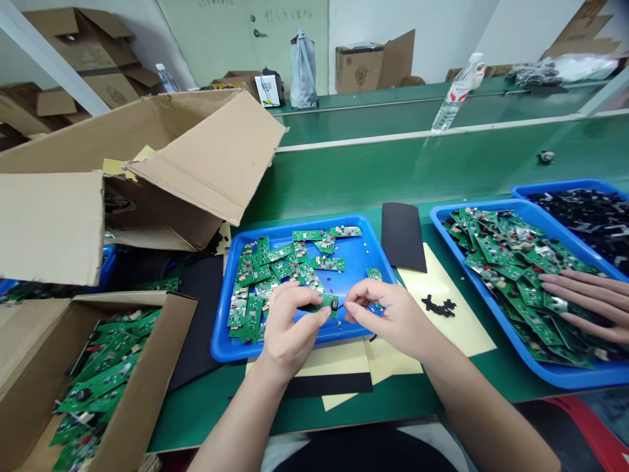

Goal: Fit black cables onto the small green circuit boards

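My left hand (291, 322) is closed on a small green circuit board (325, 302), held just above the near edge of a blue tray (361, 252). My right hand (388, 313) pinches something small and dark at the board's right end. Several more green circuit boards (268, 275) lie in that tray. Both hands meet over the tray's front rim.
A cardboard box of circuit boards (98, 377) stands at the near left, below a large open carton (196, 157). At the right are a second blue tray of boards (511, 262) with another person's hand (587, 305) on it, a tray of black parts (590, 216), and yellow and black sheets (442, 295).
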The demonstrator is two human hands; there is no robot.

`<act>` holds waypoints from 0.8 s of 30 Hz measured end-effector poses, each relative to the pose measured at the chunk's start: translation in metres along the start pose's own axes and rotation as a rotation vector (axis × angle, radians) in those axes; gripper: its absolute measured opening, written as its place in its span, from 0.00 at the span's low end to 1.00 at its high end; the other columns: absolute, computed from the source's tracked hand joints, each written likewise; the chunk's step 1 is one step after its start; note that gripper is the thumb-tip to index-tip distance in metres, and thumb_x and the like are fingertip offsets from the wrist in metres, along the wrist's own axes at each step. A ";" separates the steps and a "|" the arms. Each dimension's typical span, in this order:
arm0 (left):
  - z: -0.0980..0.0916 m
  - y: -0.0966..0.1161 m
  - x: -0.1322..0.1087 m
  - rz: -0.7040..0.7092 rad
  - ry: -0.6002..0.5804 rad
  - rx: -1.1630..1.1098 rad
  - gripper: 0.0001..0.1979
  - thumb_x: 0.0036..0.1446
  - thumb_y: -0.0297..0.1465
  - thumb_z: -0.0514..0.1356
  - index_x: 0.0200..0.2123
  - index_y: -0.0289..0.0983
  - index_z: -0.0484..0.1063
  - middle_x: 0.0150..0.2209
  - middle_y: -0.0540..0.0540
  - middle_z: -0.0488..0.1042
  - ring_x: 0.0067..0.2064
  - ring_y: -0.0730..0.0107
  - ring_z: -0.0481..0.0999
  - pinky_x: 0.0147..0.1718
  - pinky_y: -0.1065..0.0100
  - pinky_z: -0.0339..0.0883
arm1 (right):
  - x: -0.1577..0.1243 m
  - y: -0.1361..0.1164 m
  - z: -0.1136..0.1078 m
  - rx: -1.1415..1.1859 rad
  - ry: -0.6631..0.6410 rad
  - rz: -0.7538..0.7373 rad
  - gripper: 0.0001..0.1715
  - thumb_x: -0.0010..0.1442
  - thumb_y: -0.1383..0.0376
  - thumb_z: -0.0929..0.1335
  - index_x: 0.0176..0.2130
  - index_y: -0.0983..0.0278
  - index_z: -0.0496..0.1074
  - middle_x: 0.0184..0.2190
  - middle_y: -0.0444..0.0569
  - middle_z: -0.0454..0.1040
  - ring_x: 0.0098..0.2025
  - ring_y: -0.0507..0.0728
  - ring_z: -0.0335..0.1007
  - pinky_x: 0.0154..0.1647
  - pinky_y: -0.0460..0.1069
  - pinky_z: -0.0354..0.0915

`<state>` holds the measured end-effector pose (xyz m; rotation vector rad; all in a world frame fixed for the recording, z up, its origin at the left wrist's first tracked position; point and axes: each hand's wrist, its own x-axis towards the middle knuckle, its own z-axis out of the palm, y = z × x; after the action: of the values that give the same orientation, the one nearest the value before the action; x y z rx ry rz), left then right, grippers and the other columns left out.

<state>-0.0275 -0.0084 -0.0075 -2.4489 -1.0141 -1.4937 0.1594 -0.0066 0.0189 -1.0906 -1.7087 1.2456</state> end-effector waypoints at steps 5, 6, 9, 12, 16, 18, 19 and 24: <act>0.000 0.001 0.002 0.025 -0.049 -0.057 0.09 0.53 0.20 0.60 0.28 0.39 0.69 0.33 0.49 0.71 0.34 0.70 0.72 0.38 0.59 0.69 | 0.001 0.002 -0.002 -0.056 0.011 0.006 0.05 0.58 0.66 0.65 0.31 0.64 0.69 0.25 0.46 0.76 0.28 0.53 0.74 0.27 0.46 0.69; 0.000 0.001 0.002 0.033 -0.053 -0.070 0.09 0.53 0.19 0.60 0.28 0.39 0.69 0.33 0.48 0.71 0.34 0.70 0.72 0.37 0.60 0.69 | 0.002 0.002 -0.002 -0.059 0.010 0.003 0.05 0.58 0.66 0.65 0.31 0.64 0.70 0.25 0.46 0.76 0.28 0.53 0.74 0.27 0.46 0.69; 0.000 0.000 0.003 0.036 -0.056 -0.110 0.09 0.53 0.19 0.61 0.28 0.38 0.69 0.34 0.48 0.70 0.35 0.69 0.72 0.34 0.62 0.67 | 0.002 0.003 -0.003 -0.055 0.002 -0.004 0.06 0.58 0.66 0.65 0.31 0.64 0.70 0.25 0.46 0.76 0.28 0.53 0.74 0.28 0.47 0.69; -0.001 0.000 0.004 0.017 -0.098 -0.136 0.09 0.53 0.19 0.60 0.28 0.38 0.69 0.33 0.48 0.70 0.34 0.69 0.71 0.33 0.63 0.67 | 0.003 0.004 -0.003 -0.082 0.003 -0.011 0.06 0.58 0.66 0.65 0.31 0.64 0.71 0.26 0.46 0.77 0.28 0.53 0.73 0.29 0.47 0.69; -0.004 -0.002 0.008 -0.019 -0.218 -0.175 0.09 0.54 0.20 0.60 0.26 0.37 0.67 0.32 0.48 0.71 0.32 0.72 0.71 0.32 0.66 0.67 | 0.005 0.004 -0.005 -0.117 -0.025 -0.005 0.06 0.57 0.67 0.66 0.30 0.64 0.72 0.27 0.46 0.77 0.29 0.52 0.72 0.31 0.47 0.68; -0.006 -0.003 0.009 -0.047 -0.259 -0.223 0.09 0.55 0.21 0.60 0.25 0.38 0.68 0.31 0.49 0.71 0.32 0.72 0.72 0.31 0.68 0.67 | 0.005 0.004 -0.006 -0.082 -0.070 0.022 0.06 0.57 0.68 0.66 0.30 0.64 0.73 0.27 0.45 0.77 0.30 0.52 0.72 0.32 0.47 0.68; -0.007 -0.003 0.010 -0.066 -0.268 -0.258 0.09 0.55 0.21 0.60 0.25 0.38 0.68 0.31 0.49 0.71 0.32 0.72 0.73 0.31 0.68 0.68 | 0.006 0.005 -0.007 -0.052 -0.088 0.041 0.05 0.56 0.68 0.67 0.30 0.64 0.74 0.27 0.45 0.77 0.29 0.52 0.72 0.32 0.47 0.68; -0.010 -0.001 0.010 -0.205 -0.247 -0.474 0.09 0.53 0.20 0.62 0.24 0.37 0.70 0.31 0.48 0.72 0.32 0.72 0.75 0.30 0.71 0.69 | 0.006 0.009 -0.010 0.177 -0.157 0.138 0.05 0.53 0.64 0.71 0.29 0.65 0.75 0.24 0.45 0.76 0.27 0.50 0.71 0.29 0.46 0.67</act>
<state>-0.0326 -0.0067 0.0060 -2.9979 -1.0824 -1.6884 0.1681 0.0042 0.0132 -1.0417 -1.6225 1.5746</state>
